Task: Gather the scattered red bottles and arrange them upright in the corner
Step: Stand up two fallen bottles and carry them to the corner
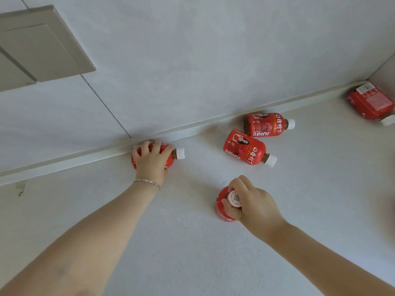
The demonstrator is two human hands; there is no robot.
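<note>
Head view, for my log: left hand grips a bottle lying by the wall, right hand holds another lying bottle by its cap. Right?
No: in the head view the right hand holds its bottle upright, not lying; the rest stands.

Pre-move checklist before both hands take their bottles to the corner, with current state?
1. Left hand grips wall-side bottle: ok.
2. Wall-side bottle upright: not ok, it lies on its side.
3. Right hand holds near bottle at its cap: ok; the bottle is upright.
4. Corner spot free: not ok, corner bottle lies there on its side.
5. Route to the corner: not ok, back bottle and front bottle lie in between.
6. Caps tight: cannot tell.
</note>
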